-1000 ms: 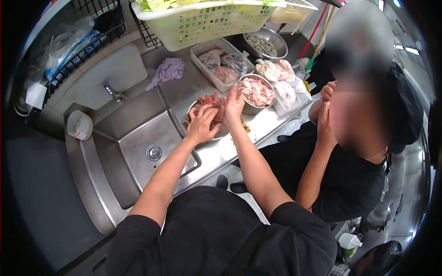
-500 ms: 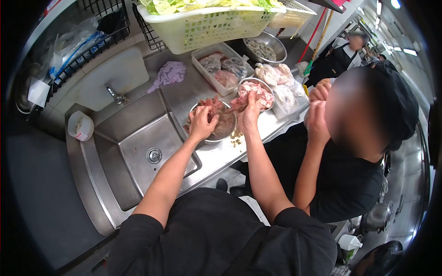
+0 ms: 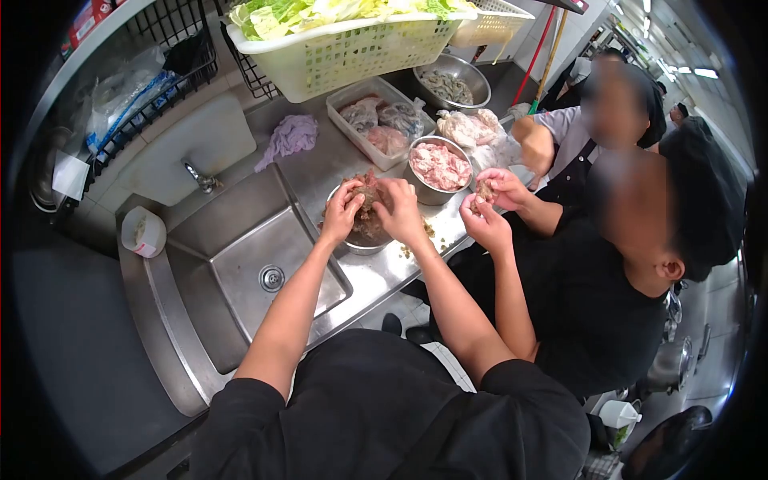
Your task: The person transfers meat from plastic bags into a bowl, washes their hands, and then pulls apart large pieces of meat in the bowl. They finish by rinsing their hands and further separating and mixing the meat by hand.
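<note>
Above a round metal bowl (image 3: 366, 249) of murky brown liquid, my left hand (image 3: 342, 214) and my right hand (image 3: 402, 211) face each other. Between them is a brownish-red piece of meat (image 3: 367, 198), gripped by the fingers of both hands. Some reddish meat shows behind it at the bowl's far side. To the right stands a metal pot (image 3: 437, 194) with pale pink meat (image 3: 439, 166) inside. Small yellow-brown scraps (image 3: 429, 230) lie on the counter beside my right hand.
A sink (image 3: 264, 256) lies to the left. Behind are a purple cloth (image 3: 290, 141), a plastic tub (image 3: 352, 128) of bagged meat and a basket (image 3: 352, 56) of leafy greens overhead. A co-worker's hands (image 3: 498, 222) hold a small piece close on my right; another person stands beyond.
My right hand has moved left from beside the pot of pink meat to over the bowl. The co-worker's hands have come down from near the face, and another person has come nearer the counter.
</note>
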Demonstrator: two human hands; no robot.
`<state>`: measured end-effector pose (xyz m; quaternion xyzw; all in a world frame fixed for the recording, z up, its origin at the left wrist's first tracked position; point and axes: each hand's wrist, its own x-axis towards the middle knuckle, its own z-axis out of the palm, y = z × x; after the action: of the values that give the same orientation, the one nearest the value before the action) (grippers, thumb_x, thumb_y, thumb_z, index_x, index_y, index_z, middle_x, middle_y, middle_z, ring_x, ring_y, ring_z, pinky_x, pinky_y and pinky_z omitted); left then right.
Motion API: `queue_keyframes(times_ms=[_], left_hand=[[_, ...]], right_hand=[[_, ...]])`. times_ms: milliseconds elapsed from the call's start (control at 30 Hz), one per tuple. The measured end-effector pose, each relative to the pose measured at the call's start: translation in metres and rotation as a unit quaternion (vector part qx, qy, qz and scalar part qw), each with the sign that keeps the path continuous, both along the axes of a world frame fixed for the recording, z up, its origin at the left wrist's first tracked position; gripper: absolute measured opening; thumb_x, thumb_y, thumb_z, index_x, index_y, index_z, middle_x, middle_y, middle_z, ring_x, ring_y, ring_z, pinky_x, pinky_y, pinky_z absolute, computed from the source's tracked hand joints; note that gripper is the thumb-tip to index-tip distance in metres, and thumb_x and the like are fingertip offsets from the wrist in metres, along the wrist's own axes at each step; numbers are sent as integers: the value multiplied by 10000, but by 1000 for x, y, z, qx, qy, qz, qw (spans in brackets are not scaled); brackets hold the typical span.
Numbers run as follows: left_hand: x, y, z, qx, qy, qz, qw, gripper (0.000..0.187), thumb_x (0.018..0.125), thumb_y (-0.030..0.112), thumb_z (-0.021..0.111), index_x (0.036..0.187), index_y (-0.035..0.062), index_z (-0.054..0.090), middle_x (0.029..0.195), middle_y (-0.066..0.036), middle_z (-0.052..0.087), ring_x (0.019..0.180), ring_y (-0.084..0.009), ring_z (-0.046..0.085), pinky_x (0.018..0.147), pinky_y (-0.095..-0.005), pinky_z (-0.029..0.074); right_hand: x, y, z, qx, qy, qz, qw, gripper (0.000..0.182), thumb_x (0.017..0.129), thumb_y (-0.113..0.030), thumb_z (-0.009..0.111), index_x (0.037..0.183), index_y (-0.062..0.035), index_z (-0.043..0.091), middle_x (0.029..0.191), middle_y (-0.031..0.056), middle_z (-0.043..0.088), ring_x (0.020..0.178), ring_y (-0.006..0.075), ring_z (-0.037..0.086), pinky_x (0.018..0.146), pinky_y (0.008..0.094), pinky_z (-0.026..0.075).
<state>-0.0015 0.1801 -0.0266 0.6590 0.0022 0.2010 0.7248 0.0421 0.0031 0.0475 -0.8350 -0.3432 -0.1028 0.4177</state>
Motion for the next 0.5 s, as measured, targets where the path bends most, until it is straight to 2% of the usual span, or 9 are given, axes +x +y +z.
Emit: queue_keyframes(times_ms=[133, 200, 233, 300, 400, 500], left_hand=[[-3, 2, 4, -30, 13, -31, 999, 253, 1039, 123, 642, 1274, 29, 650, 1231, -56, 675, 1109, -123, 646, 935, -268, 509], [-5, 8, 3, 72, 53, -3, 996, 259, 1054, 165, 613, 1259, 26, 688, 1266, -38, 677, 1136, -128, 636, 938, -271, 507], [-5, 11, 3, 74, 53, -5, 996, 259, 1054, 165, 613, 1259, 26, 688, 1266, -38, 677, 1136, -128, 636, 938, -271, 507], [-2, 15, 2, -11, 21, -47, 999, 287, 1056, 187, 592, 1273, 37, 707, 1301, -34, 676, 1172, -144, 622, 977, -294, 493], [-2, 18, 6, 6, 14, -75, 997, 305, 1039, 130, 563, 1290, 27, 700, 1292, -50, 690, 1178, -147, 618, 1047, -294, 464], [0, 19, 7, 54, 7, -68, 996, 279, 1036, 174, 605, 1250, 42, 727, 1232, -62, 722, 1187, -191, 617, 1051, -337, 456]], right_hand=[[-9, 9, 1, -30, -29, 35, 999, 590, 783, -112, 837, 1325, -38, 617, 1276, 164, 576, 1187, 389, 510, 1031, 482, 452], [-8, 13, -1, -33, -38, 24, 998, 572, 771, -136, 850, 1292, -27, 640, 1267, 167, 587, 1180, 390, 514, 1021, 468, 474], [-8, 15, -3, -29, -43, 18, 998, 540, 774, -142, 847, 1264, -24, 655, 1257, 168, 595, 1175, 390, 517, 1018, 466, 478], [-6, 16, -7, -24, -49, 9, 998, 508, 777, -148, 844, 1237, -20, 671, 1247, 170, 603, 1171, 390, 519, 1015, 463, 482], [-6, 17, -8, -16, -34, 6, 999, 430, 779, -161, 838, 1156, -7, 699, 1202, 172, 626, 1153, 390, 531, 1013, 461, 486], [-3, 17, -14, 22, -40, 17, 999, 375, 795, -156, 825, 1114, 7, 713, 1116, 171, 638, 1081, 384, 537, 973, 453, 481]])
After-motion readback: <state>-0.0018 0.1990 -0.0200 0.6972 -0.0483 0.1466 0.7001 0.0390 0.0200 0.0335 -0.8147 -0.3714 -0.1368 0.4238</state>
